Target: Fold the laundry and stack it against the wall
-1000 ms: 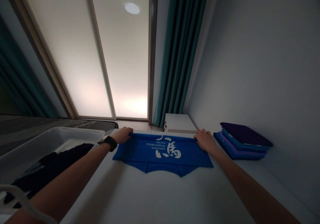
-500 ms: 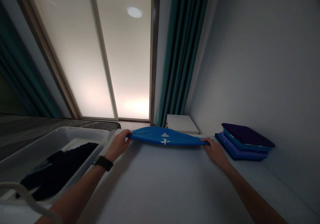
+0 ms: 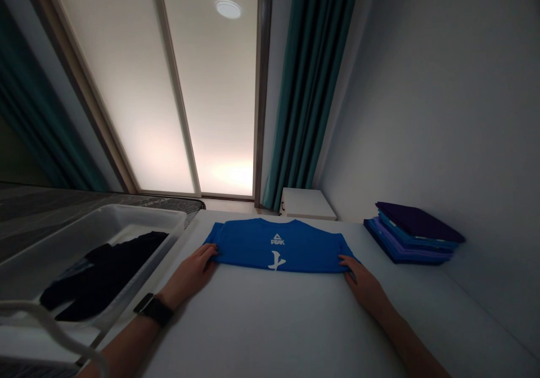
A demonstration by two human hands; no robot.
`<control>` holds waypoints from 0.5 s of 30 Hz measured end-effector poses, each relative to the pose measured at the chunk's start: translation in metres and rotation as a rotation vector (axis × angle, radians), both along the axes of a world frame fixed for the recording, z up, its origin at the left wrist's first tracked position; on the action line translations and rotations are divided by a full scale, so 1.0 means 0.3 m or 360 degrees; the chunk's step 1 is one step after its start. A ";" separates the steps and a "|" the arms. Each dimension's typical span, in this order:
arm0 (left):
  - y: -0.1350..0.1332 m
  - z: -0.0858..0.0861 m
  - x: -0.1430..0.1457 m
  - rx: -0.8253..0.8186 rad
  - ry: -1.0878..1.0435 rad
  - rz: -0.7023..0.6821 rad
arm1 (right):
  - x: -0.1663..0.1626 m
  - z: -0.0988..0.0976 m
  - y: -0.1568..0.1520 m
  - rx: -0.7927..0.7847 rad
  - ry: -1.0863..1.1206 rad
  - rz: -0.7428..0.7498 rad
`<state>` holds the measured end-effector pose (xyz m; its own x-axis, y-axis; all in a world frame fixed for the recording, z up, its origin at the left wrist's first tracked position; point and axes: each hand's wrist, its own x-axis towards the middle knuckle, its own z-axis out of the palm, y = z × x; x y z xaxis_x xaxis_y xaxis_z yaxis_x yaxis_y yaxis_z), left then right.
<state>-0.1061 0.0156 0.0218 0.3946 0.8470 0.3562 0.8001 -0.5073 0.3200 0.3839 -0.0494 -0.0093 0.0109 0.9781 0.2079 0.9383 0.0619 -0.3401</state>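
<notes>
- Blue folded T-shirt (image 3: 276, 247) with white print: lies flat on white table (image 3: 270, 327).
- Left hand (image 3: 192, 273): pinches shirt's near left corner.
- Right hand (image 3: 363, 283): pinches near right corner.
- Translucent plastic bin (image 3: 90, 223), left: contains dark garments (image 3: 101, 274).
- Folded blue-purple stack (image 3: 413, 237): right.

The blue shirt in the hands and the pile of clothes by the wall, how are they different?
The blue shirt is one piece, spread wide and flat on the table; the pile of clothes is several pieces, folded small and stacked. The shirt has white print; the pile shows none. The left hand and right hand hold the shirt's near corners; nothing touches the pile. Both are bluish and lie on the same table.
</notes>
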 end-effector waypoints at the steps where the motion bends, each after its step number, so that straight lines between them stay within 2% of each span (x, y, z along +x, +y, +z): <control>1: -0.001 0.000 0.000 0.0011 0.0005 -0.0005 | 0.001 -0.002 0.001 -0.0008 0.0001 0.0003; 8: -0.007 0.003 -0.003 0.0001 0.0033 -0.0031 | 0.006 -0.002 0.004 -0.0021 -0.0019 0.0027; 15: -0.006 0.003 -0.006 -0.0009 0.0026 -0.0025 | 0.005 0.006 -0.007 0.0098 -0.0136 0.0087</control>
<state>-0.1079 0.0138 0.0226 0.4135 0.8428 0.3446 0.7972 -0.5179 0.3101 0.3855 -0.0516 -0.0076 -0.0622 0.9621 0.2653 0.9585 0.1317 -0.2529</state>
